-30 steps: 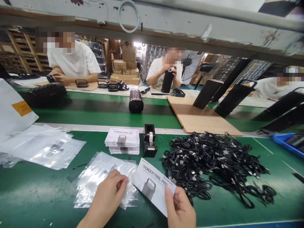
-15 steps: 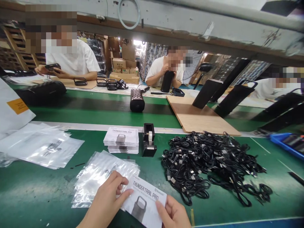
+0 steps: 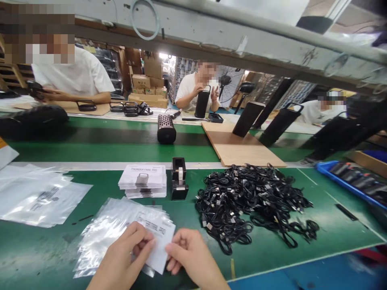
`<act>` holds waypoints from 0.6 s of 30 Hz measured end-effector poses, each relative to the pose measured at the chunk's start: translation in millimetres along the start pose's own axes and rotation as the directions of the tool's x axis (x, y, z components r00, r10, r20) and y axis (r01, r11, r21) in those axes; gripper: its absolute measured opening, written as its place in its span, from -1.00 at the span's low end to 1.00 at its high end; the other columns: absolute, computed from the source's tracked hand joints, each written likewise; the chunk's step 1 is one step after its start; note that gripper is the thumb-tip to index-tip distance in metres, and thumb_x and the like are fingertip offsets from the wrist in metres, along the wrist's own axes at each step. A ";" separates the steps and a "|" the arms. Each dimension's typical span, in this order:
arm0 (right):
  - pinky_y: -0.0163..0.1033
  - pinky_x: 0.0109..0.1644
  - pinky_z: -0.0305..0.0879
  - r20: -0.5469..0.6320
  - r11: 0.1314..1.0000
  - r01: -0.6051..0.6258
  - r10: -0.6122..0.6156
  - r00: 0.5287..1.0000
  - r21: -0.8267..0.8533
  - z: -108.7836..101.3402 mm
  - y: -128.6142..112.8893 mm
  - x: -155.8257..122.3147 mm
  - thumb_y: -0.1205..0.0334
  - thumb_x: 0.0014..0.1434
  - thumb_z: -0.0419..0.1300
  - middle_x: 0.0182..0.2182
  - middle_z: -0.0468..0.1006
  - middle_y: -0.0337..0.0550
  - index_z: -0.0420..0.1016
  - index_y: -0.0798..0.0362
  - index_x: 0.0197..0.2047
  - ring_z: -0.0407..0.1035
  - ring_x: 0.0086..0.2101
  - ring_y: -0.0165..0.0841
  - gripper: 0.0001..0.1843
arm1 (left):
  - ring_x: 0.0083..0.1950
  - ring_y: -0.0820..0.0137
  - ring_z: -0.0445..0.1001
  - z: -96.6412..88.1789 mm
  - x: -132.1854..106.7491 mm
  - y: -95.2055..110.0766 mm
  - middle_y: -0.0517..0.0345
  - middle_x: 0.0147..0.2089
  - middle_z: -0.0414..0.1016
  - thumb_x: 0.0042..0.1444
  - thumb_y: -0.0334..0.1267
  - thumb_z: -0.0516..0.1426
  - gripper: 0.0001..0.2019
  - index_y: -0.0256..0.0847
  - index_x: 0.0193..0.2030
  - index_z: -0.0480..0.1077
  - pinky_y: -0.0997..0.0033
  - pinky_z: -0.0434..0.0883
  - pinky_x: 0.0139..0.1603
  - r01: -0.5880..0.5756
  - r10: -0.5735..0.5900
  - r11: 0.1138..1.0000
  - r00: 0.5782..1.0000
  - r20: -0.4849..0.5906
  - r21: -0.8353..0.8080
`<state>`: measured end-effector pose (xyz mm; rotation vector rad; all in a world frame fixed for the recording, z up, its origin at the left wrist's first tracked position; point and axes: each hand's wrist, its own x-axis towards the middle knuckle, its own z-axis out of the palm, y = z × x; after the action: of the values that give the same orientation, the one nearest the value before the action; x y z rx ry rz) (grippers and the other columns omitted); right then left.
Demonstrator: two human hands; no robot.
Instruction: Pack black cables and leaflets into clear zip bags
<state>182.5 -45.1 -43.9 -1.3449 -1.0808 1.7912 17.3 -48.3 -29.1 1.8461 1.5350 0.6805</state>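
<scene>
A white printed booklet (image 3: pixel 161 245) with "PRO" readable on its cover is between my two hands, above the front of a pile of clear plastic bags (image 3: pixel 99 229). My left hand (image 3: pixel 128 247) pinches near its left side, thumb and forefinger together. Its right edge is in the closed fingertips of my right hand (image 3: pixel 189 251). I cannot tell whether part of the booklet is inside a bag. Just behind the bags stands a stack of matching booklets (image 3: pixel 143 181), with a black tape dispenser (image 3: pixel 179 181) to its right.
Coiled black cables (image 3: pixel 242 201) are heaped to the right on the green table (image 3: pixel 272 249). More plastic bags (image 3: pixel 45 197) lie left. A blue tray (image 3: pixel 329 167) stands far right. Beyond are a perforated speaker (image 3: pixel 166 129), a wooden board (image 3: pixel 236 145) and several co-workers.
My view has turned right. The booklet has been tilted and brought over the bag pile, and both hands have come closer together. Opposite, a co-worker's hand has come off the black speaker.
</scene>
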 end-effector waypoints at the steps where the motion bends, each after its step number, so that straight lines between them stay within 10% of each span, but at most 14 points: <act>1: -0.44 -0.62 0.13 -0.048 0.995 0.038 -0.043 0.998 -0.093 8.2 0.5 7.9 0.09 -0.09 0.23 -0.65 0.43 -0.25 0.35 0.15 -0.50 0.24 -0.69 -0.51 -0.73 | -0.43 0.42 0.36 0.6 0.6 1.9 0.22 -0.42 0.32 0.11 -0.06 -0.03 -0.73 -0.10 -0.47 0.35 0.50 0.33 -0.42 0.003 -0.004 0.999 1.000 -0.009 -0.032; 7: -0.38 -0.48 0.06 0.012 0.488 0.251 -0.441 0.897 -0.836 11.3 -22.3 17.1 0.33 0.03 0.13 -0.57 0.50 -0.23 0.42 0.06 -0.59 0.32 -0.54 -0.43 -0.81 | -0.40 0.40 0.37 2.1 8.3 -5.1 0.22 -0.45 0.35 0.10 -0.03 -0.03 -0.71 -0.10 -0.49 0.36 0.50 0.34 -0.37 0.019 -0.015 0.994 0.999 0.039 -0.108; 12: -0.31 -0.45 0.06 -0.389 0.231 -0.316 -0.621 0.681 -0.920 -51.9 -72.8 17.6 -0.01 0.23 -0.12 -0.42 0.50 0.03 0.47 0.12 -0.42 0.38 -0.39 -0.27 -0.52 | -0.42 0.41 0.37 4.3 13.5 -13.6 0.22 -0.44 0.37 0.09 -0.01 -0.03 -0.70 -0.12 -0.49 0.34 0.50 0.33 -0.39 0.062 -0.059 0.997 0.996 0.063 -0.046; 18: -0.21 -0.32 0.17 -0.228 0.085 -0.213 -0.434 0.871 -0.973 -75.5 -76.2 36.2 0.08 0.01 0.18 -0.36 0.48 0.10 0.50 0.20 -0.38 0.36 -0.30 -0.14 -0.69 | -0.44 0.40 0.37 13.2 13.8 -14.3 0.22 -0.43 0.36 0.11 -0.01 -0.05 -0.71 -0.11 -0.45 0.32 0.45 0.34 -0.40 0.087 -0.087 0.996 0.996 -0.006 -0.024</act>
<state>246.8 38.2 -2.0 -2.1656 -2.1782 0.1520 20.2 -34.9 -48.6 1.7508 1.5951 0.6628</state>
